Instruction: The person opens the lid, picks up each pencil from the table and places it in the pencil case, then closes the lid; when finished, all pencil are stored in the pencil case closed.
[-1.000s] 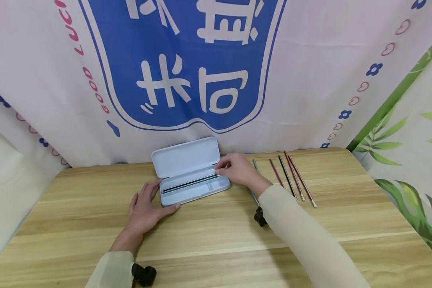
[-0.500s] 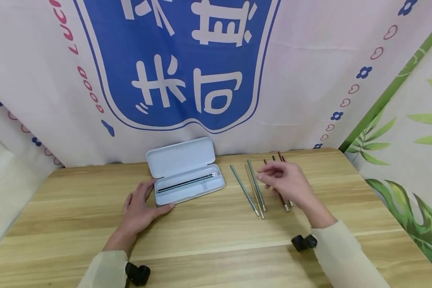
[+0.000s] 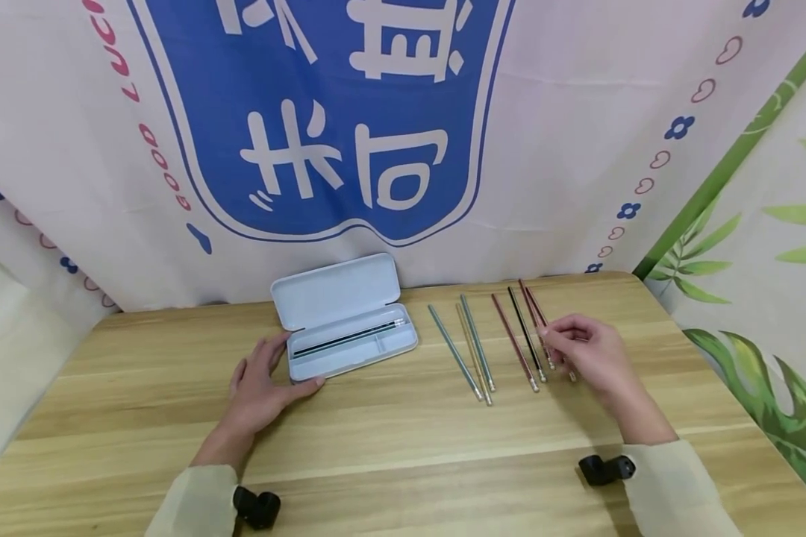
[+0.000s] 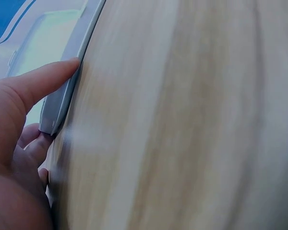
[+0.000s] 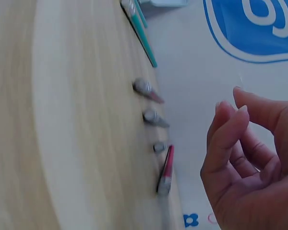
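Note:
A light blue pencil case (image 3: 329, 362) lies with its lid (image 3: 336, 291) raised at the back of the table. Inside it are a black pencil and a green pencil (image 3: 359, 337). My left hand (image 3: 262, 391) holds the case's left end, thumb along the front edge and fingers at the corner, as the left wrist view shows. My right hand (image 3: 594, 358) hovers over the rightmost red pencil (image 3: 536, 304), overlapping it in the head view. Its fingers are loosely bent, thumb and fingertips apart with nothing between them in the right wrist view.
Between case and right hand lie two green pencils with a yellow pencil (image 3: 473, 343), then a red pencil (image 3: 513, 335), a black pencil (image 3: 525, 328) and another red one. Their eraser ends point toward me. A printed curtain (image 3: 544, 186) hangs behind the wooden table (image 3: 403, 462).
My right hand has left the case's right end and moved right, past the green pencils, to the red ones. The left hand stays at the case.

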A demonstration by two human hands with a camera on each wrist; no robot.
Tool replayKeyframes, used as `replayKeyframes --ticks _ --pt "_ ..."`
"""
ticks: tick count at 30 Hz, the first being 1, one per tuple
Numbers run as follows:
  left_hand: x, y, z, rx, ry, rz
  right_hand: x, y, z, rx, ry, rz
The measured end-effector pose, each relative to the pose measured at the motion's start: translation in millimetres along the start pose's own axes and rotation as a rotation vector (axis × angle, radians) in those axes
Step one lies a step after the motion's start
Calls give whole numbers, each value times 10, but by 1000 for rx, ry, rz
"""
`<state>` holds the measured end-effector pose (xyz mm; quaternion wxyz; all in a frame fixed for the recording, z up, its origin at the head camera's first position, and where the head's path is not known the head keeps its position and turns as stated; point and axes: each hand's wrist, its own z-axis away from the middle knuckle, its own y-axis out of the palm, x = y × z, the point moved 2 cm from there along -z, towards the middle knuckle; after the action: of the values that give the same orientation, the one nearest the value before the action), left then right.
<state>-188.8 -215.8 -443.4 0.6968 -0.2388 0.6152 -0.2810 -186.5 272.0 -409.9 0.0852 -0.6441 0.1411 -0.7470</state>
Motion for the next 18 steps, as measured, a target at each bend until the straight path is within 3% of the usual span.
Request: replayKeyframes --ticks 4,18 --pt "8 -16 9 5 -7 1 -80 -115 -27 -20 48 5" --pt "-22 -27 37 0 -8 3 -308 -321 -55 61 173 72"
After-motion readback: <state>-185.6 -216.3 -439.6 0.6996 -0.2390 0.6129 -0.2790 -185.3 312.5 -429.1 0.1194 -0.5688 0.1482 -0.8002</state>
